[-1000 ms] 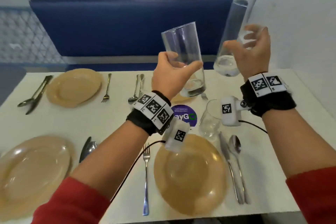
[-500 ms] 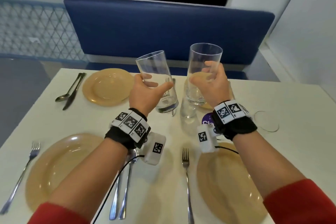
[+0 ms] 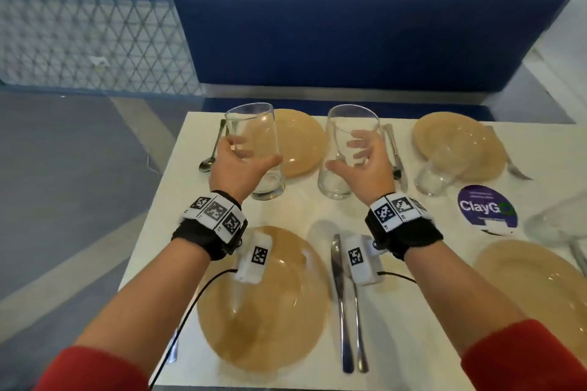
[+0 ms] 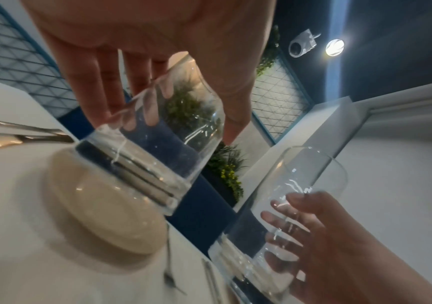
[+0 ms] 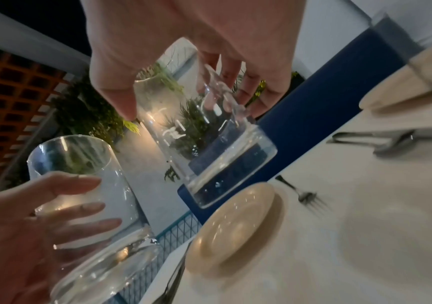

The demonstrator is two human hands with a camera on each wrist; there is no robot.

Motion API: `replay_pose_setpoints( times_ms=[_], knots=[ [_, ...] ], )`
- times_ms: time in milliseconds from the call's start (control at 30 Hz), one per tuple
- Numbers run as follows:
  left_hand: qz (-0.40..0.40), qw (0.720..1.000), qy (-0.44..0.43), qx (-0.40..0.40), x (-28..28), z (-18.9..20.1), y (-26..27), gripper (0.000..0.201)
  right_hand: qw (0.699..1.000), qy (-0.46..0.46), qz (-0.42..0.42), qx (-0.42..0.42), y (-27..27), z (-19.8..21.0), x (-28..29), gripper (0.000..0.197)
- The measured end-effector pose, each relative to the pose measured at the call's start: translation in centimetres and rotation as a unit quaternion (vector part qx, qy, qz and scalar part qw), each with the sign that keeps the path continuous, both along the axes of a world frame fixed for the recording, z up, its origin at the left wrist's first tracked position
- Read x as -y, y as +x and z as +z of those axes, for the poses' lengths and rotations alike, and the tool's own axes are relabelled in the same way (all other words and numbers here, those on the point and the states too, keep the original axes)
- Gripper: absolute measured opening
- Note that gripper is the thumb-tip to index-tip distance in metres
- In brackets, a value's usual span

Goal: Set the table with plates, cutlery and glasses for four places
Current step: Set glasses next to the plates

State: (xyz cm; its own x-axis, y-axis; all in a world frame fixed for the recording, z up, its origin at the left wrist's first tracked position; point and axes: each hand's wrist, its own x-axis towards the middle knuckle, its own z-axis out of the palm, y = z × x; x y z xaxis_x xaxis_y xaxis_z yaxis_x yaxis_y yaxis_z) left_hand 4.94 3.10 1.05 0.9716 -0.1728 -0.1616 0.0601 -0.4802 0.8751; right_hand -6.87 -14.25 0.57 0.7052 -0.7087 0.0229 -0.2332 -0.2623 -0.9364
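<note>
Head view: I've got my left hand (image 3: 244, 165) wrapped round the left glass (image 3: 257, 149), thumb in front, fingers behind, centre-left of frame. My right hand (image 3: 362, 165) holds the right glass (image 3: 346, 152) the same way, just right of centre. Both glasses are upright, bases low over the white table (image 3: 317, 213); can't tell if they're touching it. They flank the far-left plate (image 3: 298, 141), probably because I'm dropping one glass at each left-side place. Two more glasses blurred at right, one by the far-right plate (image 3: 460, 143), one at the frame edge. The near plate (image 3: 270, 301) sits bottom centre, a knife and spoon (image 3: 346, 301) on its right. Purple sticker (image 3: 486, 209) at right.

Left wrist view: left fingers (image 4: 92, 88) curl down the glass wall, thumb opposite, a mid-body grip keeping the rim clean. Base looks just clear of the tabletop. Right hand bottom right, gripping its glass.

Right wrist view: right thumb (image 5: 116, 92) and fingers pinch the glass mid-wall; base hangs over the plate edge at centre. Fork (image 5: 303, 193) lies right of centre.
</note>
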Motion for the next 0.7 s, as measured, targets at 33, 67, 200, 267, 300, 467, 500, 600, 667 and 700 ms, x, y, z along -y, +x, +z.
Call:
replay_pose_setpoints(
  times_ms=[33,67,200,267,300,467,500,600,667,700],
  knots=[
    [0.001,1.000,0.015,0.000,-0.9,-0.5,0.6,0.066,1.000,0.009,0.009,-0.003,0.3,-0.6,-0.7,0.064],
    [0.001,1.000,0.028,-0.002,-1.7,-1.2,1.4,0.067,1.000,0.018,0.017,-0.009,0.6,-1.3,-1.4,0.065],
    [-0.023,0.998,0.054,-0.020,-3.1,-3.6,3.2,0.068,0.998,0.027,0.029,-0.048,1.1,-3.6,-3.3,0.067],
    [-0.043,0.997,0.051,-0.030,-3.0,-4.5,3.7,0.069,0.997,0.029,0.031,-0.062,1.1,-4.6,-3.6,0.068],
    [-0.052,0.997,0.048,-0.035,-2.9,-4.9,4.0,0.070,0.997,0.031,0.030,-0.068,1.1,-5.1,-3.8,0.069],
    [-0.069,0.996,0.036,-0.041,-2.5,-6.8,5.2,0.069,0.995,0.039,0.033,-0.089,0.8,-6.8,-3.9,0.071],
    [-0.068,0.996,0.034,-0.041,-2.6,-7.1,5.4,0.069,0.995,0.039,0.034,-0.091,0.7,-7.1,-3.9,0.072],
    [-0.074,0.996,0.030,-0.050,-2.7,-7.8,5.7,0.069,0.994,0.040,0.033,-0.095,0.4,-7.7,-3.9,0.071],
    [-0.086,0.995,0.027,-0.049,-2.7,-8.0,5.7,0.070,0.995,0.042,0.034,-0.088,0.1,-8.1,-4.1,0.070],
    [-0.095,0.994,0.032,-0.041,-2.7,-8.0,5.7,0.072,0.995,0.044,0.036,-0.085,0.1,-8.2,-4.1,0.070]
  ],
)
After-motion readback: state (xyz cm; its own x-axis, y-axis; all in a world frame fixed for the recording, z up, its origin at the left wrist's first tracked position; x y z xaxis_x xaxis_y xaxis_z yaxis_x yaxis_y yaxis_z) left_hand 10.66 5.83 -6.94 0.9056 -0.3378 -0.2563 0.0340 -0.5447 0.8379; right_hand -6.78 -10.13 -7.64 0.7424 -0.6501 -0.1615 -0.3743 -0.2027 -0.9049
